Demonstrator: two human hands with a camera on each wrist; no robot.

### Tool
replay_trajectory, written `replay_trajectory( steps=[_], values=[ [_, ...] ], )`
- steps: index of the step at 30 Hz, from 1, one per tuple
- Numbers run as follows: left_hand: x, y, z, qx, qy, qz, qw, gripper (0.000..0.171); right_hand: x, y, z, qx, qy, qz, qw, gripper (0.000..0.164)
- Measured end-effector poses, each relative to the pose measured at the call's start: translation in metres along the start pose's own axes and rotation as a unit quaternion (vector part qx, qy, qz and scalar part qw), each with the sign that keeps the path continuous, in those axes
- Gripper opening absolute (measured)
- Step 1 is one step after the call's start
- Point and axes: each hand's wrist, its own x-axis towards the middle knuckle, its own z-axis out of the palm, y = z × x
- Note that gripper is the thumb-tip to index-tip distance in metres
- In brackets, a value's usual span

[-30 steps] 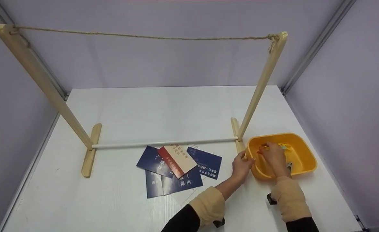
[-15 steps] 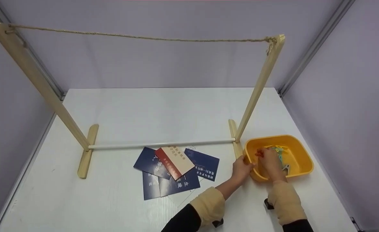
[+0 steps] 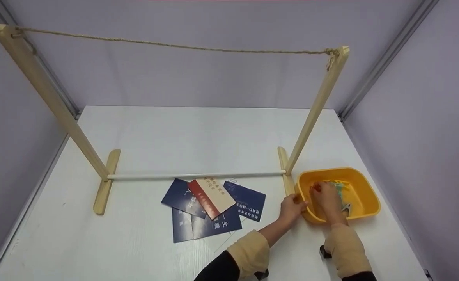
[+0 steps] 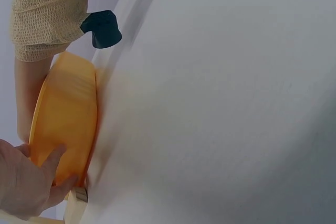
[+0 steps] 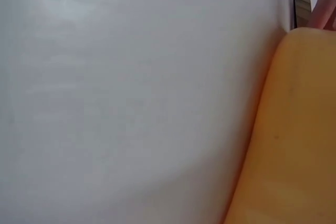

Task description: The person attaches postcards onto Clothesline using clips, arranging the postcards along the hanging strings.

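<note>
A yellow plastic basin stands on the table at the right. My left hand holds its left side by the rim; in the left wrist view the fingers lie against the outer wall. My right hand reaches down inside the basin and pinches a small red clip, which looks like a clothespin and is partly covered by the fingers. Beside that hand lie several more clips, yellow and pale green, plus a grey clip. The right wrist view shows mostly tabletop and the basin's outer wall.
A wooden frame with a right post, a left post and a white bottom rod spans the table. Twine is strung between the post tops. Several printed cards, blue ones and a cream-and-red card, overlap before the rod.
My right hand has shifted slightly within the basin, with the red clip still at its fingertips. My left hand stays at the basin's rim. The head view has shifted a little.
</note>
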Motion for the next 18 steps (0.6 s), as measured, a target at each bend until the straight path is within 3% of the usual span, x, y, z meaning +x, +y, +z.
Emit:
replay_trajectory(
  steps=[7, 12, 18],
  values=[
    [-0.002, -0.001, 0.0, -0.037, 0.0, -0.014, 0.9992, 0.036, -0.007, -0.004, -0.002, 0.065, 0.01, 0.007, 0.998, 0.026],
    [0.0, -0.002, -0.001, -0.037, -0.003, -0.018, 0.9992, 0.036, -0.012, -0.01, -0.004, 0.127, -0.002, 0.004, 0.992, 0.039],
    [0.0, -0.001, 0.0, -0.052, -0.006, -0.021, 0.9984, 0.034, -0.018, -0.014, -0.007, 0.157, -0.01, -0.026, 0.987, 0.036]
  ],
)
